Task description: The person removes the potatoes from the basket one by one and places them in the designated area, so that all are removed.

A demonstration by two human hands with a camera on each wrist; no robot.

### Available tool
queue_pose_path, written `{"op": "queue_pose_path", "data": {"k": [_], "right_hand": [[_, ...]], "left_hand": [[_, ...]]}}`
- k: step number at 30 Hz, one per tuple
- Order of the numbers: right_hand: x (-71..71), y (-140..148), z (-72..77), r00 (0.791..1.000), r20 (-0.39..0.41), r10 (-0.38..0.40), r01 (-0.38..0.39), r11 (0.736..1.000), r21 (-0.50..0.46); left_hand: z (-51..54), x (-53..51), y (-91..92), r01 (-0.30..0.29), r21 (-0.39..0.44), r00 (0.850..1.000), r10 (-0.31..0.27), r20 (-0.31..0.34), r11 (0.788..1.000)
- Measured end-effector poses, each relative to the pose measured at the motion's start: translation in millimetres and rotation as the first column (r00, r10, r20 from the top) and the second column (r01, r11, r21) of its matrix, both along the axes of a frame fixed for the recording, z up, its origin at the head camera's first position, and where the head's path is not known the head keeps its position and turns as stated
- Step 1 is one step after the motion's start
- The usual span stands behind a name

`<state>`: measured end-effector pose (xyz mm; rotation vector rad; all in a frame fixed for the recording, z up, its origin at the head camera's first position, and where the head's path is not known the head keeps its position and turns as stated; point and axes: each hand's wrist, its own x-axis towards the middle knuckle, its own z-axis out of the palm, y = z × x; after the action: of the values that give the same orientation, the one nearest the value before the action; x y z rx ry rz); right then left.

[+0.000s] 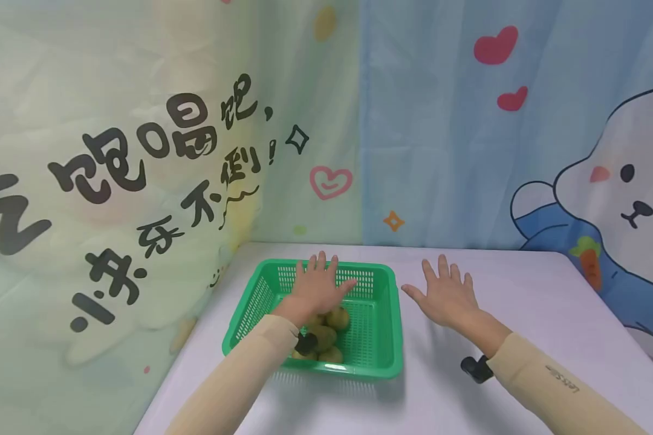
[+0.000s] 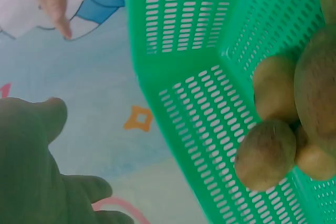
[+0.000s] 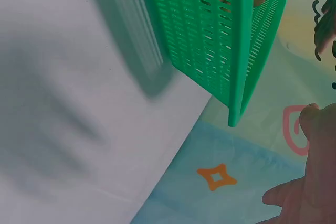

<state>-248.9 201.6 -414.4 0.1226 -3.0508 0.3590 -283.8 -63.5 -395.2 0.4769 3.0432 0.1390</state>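
Observation:
A green plastic basket (image 1: 385,326) with slotted walls stands on the table. Inside, toward its left and near side, lie several round brownish-yellow potatoes or fruits (image 1: 322,338); the left wrist view shows their speckled skin (image 2: 265,155) close up. Over the basket my left hand (image 1: 317,291) is held palm down with its fingers spread, holding nothing; it hides part of the pile. To the right of the basket my right hand (image 1: 447,299) hovers above the table, fingers spread, grasping nothing. In the right wrist view its thumb and fingers (image 3: 320,156) appear beside the basket wall.
The table (image 1: 522,284) has a pale, smooth top. Behind it hangs a printed curtain (image 1: 413,121) with hearts and a cartoon bear; another printed sheet (image 1: 27,326) with dark lettering runs along the left. Small dark cameras (image 1: 476,368) are strapped at both wrists.

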Motion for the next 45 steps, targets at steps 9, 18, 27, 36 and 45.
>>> {"op": "queue_pose_path", "data": {"k": [9,18,27,36,45], "right_hand": [[-1.4,-1,-9.2,1.0,0.019,0.01,-0.01,1.0,-0.013],[-4.2,-2,-18.5,0.999,-0.024,0.047,-0.048,0.999,-0.016],[-10.0,-21,-22.0,0.983,-0.167,0.071,-0.097,0.983,-0.154],[2.9,-65,-25.6,0.948,-0.288,0.136,-0.236,0.907,-0.349],[14.0,-103,-43.3,0.95,-0.15,0.273,-0.311,0.841,-0.443]], "left_hand": [[16.1,12.8,-72.4,-0.117,0.176,0.99,0.099,0.104,0.978],[4.2,31.7,-148.3,-0.243,0.238,0.97,0.226,0.094,0.94],[-49.6,45.4,-176.9,-0.365,0.465,0.931,0.312,0.189,0.807],[-70.2,48.0,-176.4,-0.42,0.53,0.898,0.423,0.124,0.737],[-85.0,46.3,-167.8,-0.471,0.578,0.872,0.453,0.188,0.666]]}}
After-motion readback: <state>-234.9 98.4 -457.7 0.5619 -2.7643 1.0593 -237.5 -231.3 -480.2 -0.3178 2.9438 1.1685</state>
